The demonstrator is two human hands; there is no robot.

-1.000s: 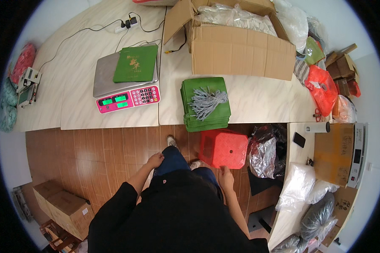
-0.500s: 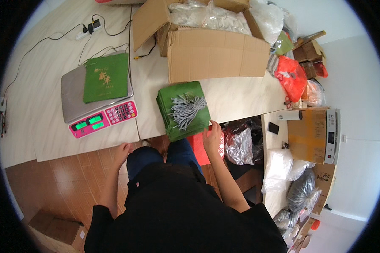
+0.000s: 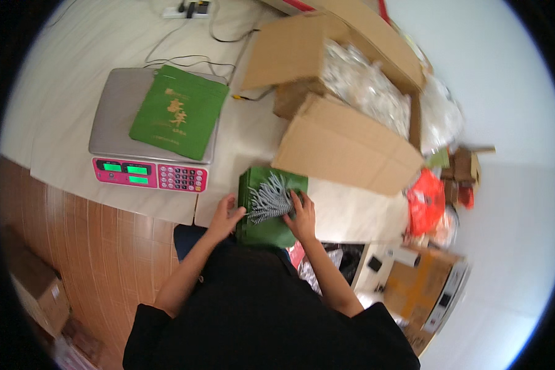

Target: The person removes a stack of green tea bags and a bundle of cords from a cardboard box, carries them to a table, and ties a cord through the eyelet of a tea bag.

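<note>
A stack of green fabric bags [image 3: 270,234] lies at the table's near edge, close to my body. On top of it rests a bundle of grey twisted cords [image 3: 269,198]. My left hand [image 3: 224,219] is at the stack's left side, thumb and fingers apart, its fingertips by the edge. Over the stack's right part, my right hand [image 3: 302,217] has its fingers spread and slightly bent, touching the right end of the cords. To the left, a flat green bag with gold lettering [image 3: 180,114] lies on the metal plate of a pink digital scale [image 3: 151,174], whose displays are lit.
An open cardboard box [image 3: 351,148] full of clear plastic packets stands beyond the stack. Cables and a power strip [image 3: 188,10] lie at the back left. Red plastic bags [image 3: 425,200] and a taped carton [image 3: 416,280] are on the right.
Both hands have come in to the stack: my left from its lower left, my right from the lower right corner onto the cords. The whole view has turned and shifted.
</note>
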